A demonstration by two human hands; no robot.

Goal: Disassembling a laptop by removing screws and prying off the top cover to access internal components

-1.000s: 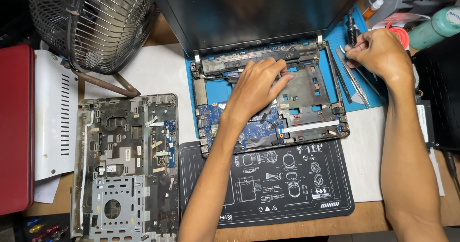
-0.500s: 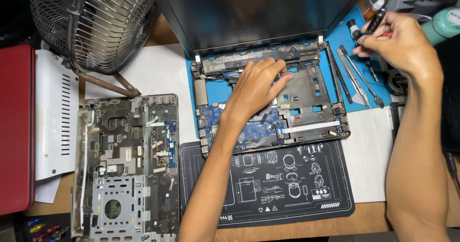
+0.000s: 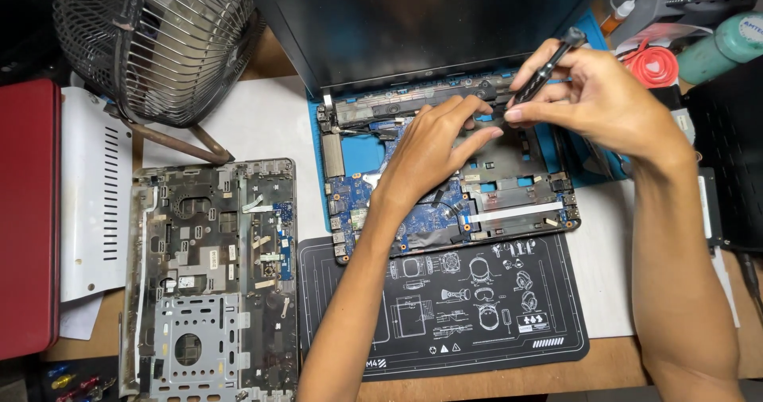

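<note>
A wooden workbench [image 3: 612, 362] under even light carries a wire-caged fan [image 3: 159, 40] and a black printed mat [image 3: 445, 306].

A big round wire fan [image 3: 159, 40] stands at the back left. A flat red case [image 3: 28, 219] lies at the left edge. A black mat [image 3: 477, 314] with white drawings lies in front.

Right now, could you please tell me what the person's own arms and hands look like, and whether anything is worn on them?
Both forearms are bare with no sleeves in view. The left hand and the right hand wear no gloves, and no rings, watch or wristband show. The fingers are slender, with short, plain nails.
</note>
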